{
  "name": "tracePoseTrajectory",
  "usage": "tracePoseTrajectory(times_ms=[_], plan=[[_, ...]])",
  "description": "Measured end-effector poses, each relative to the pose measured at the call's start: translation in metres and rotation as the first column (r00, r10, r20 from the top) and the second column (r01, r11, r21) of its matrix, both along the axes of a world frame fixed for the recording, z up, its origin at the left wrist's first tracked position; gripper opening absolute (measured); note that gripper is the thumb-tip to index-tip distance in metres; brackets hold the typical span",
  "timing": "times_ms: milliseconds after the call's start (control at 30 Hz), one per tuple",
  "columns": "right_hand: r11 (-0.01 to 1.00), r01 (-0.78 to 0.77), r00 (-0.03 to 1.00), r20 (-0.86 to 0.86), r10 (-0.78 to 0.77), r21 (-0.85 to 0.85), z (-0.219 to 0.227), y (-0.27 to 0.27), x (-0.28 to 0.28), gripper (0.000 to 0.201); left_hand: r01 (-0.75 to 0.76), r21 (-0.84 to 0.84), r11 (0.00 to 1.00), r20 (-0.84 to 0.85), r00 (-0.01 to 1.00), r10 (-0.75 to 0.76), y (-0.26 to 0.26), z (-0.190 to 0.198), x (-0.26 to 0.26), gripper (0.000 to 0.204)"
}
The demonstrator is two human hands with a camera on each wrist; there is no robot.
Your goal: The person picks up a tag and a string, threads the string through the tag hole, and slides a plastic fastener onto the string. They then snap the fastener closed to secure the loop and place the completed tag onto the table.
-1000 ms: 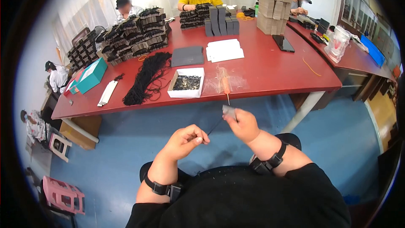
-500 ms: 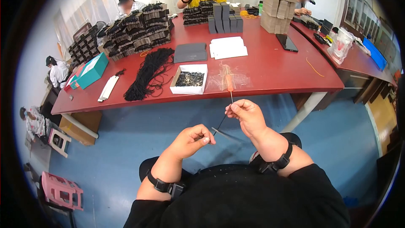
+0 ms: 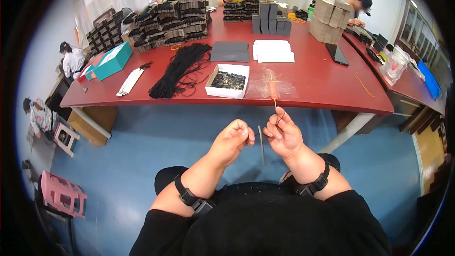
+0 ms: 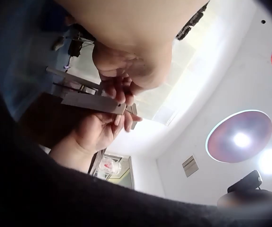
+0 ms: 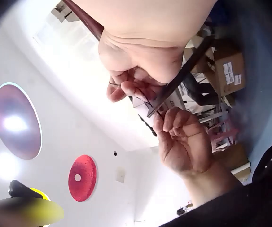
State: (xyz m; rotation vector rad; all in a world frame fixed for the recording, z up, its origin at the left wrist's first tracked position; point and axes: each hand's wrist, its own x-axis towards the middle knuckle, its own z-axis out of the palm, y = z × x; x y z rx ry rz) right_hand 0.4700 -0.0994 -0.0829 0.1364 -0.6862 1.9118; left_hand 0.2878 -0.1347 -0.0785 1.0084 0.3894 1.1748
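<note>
Between my two hands hangs a thin grey card tag (image 3: 261,144), seen nearly edge-on, with a hole near its end in the left wrist view. A black cord (image 5: 143,93) passes at the tag's end and runs across the fingers of my right hand (image 3: 285,135), which grips it. My left hand (image 3: 233,141) pinches the cord on the other side, fingers curled. Just beyond my right fingertips, the metal shaft of an orange-handled tool (image 3: 273,90) sticks out over the table edge. Clear film lies around its handle.
On the red table (image 3: 322,85) stand a white box (image 3: 247,78) of small dark pieces, a bundle of black cords (image 3: 177,73), grey cards (image 3: 230,51), white cards (image 3: 273,51) and a phone (image 3: 337,54). Tall card stacks (image 3: 173,23) stand behind; several people sit around.
My right hand has gone from the tag to the cord and turned palm up beside the tool. My left hand has moved up and right, closer to it. The tag now hangs between them.
</note>
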Motion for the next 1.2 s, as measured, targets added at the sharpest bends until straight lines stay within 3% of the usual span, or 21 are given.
tracePoseTrajectory(times_ms=[67,100,133,200,233,300,400,533,600,667,733,767,800,867,933,1000,1033,1100,1133,1167,1200], plan=[[0.958,0.065,0.984,0.141,-0.108,0.279,0.002,-0.001,-0.001,0.028,0.002,0.010,1.000,0.020,1.000,-0.002,0.000,0.002,0.003,0.007],[0.958,0.058,0.984,0.148,-0.103,0.280,0.008,-0.005,-0.001,0.028,0.013,0.022,1.000,0.031,0.999,-0.014,0.000,0.003,0.004,0.007],[0.952,0.100,0.911,0.358,-0.205,0.290,0.021,-0.013,-0.001,0.030,0.008,0.023,1.000,0.037,0.999,-0.009,-0.002,0.005,0.004,0.007],[0.924,0.173,0.612,0.697,-0.372,0.342,0.040,-0.022,-0.001,0.035,-0.172,0.150,0.974,-0.062,0.981,0.183,-0.004,0.010,0.004,0.006],[0.924,0.169,0.612,0.698,-0.372,0.344,0.041,-0.022,-0.003,0.035,-0.176,0.152,0.973,-0.059,0.981,0.186,-0.005,0.010,0.003,0.006],[0.874,0.201,0.489,0.728,-0.481,0.442,0.040,-0.024,-0.008,0.030,-0.322,0.520,0.791,-0.280,0.811,0.514,-0.009,0.011,0.001,0.005],[0.842,0.039,0.405,0.762,-0.505,0.537,0.041,-0.026,-0.009,0.019,-0.245,0.646,0.723,-0.332,0.763,0.555,-0.009,0.018,-0.002,0.004],[0.856,0.122,0.572,0.669,-0.474,0.502,0.041,-0.028,-0.005,0.011,-0.221,0.471,0.854,-0.238,0.900,0.365,-0.016,0.022,0.002,0.011],[0.866,0.142,0.565,0.679,-0.469,0.480,0.044,-0.028,-0.005,0.011,0.129,0.146,0.981,-0.132,0.985,-0.110,-0.021,0.019,0.007,0.022],[0.875,0.161,0.558,0.689,-0.462,0.456,0.048,-0.028,-0.004,0.011,0.056,0.141,0.988,-0.223,0.974,-0.023,-0.025,0.012,0.014,0.033],[0.731,0.363,0.407,0.608,-0.682,0.578,0.052,-0.026,0.004,0.010,0.338,-0.139,0.931,-0.373,0.853,-0.365,-0.025,0.019,0.004,0.033],[0.731,0.373,0.505,0.536,-0.677,0.572,0.051,-0.019,0.010,0.009,0.157,-0.079,0.984,-0.433,0.884,-0.176,-0.029,0.023,0.005,0.028],[0.732,0.373,0.504,0.538,-0.676,0.570,0.048,-0.018,0.010,0.009,0.159,-0.081,0.984,-0.432,0.884,-0.178,-0.029,0.031,0.003,0.028],[0.776,0.403,0.646,0.451,-0.616,0.485,0.043,-0.018,0.010,0.007,0.164,0.028,0.986,-0.696,0.712,-0.099,-0.027,0.044,-0.008,0.023],[0.801,0.357,0.677,0.458,-0.576,0.481,0.042,-0.016,0.016,0.007,0.124,0.075,0.989,-0.716,0.698,-0.033,-0.029,0.043,-0.010,0.020],[0.899,0.075,0.733,0.587,-0.344,0.432,0.041,-0.008,0.028,0.008,0.133,0.434,0.891,-0.820,0.467,0.330,-0.028,0.044,-0.014,0.025],[0.946,0.000,0.779,0.593,-0.204,0.325,0.041,-0.006,0.031,0.008,0.135,0.430,0.893,-0.823,0.466,0.325,-0.029,0.046,-0.016,0.025],[0.939,0.109,0.802,0.530,-0.277,0.327,0.035,-0.002,0.032,0.009,0.109,0.567,0.816,-0.812,0.242,0.532,-0.031,0.051,-0.018,0.029],[0.920,0.210,0.815,0.461,-0.352,0.331,0.034,0.002,0.032,0.009,0.109,0.568,0.816,-0.811,0.242,0.533,-0.030,0.053,-0.020,0.029],[0.869,0.271,0.742,0.485,-0.462,0.414,0.037,0.002,0.035,0.011,0.155,0.567,0.809,-0.812,0.270,0.518,-0.030,0.055,-0.022,0.029],[0.871,0.267,0.744,0.485,-0.459,0.413,0.038,0.002,0.033,0.011,0.199,0.566,0.800,-0.813,0.296,0.501,-0.030,0.056,-0.024,0.030]])
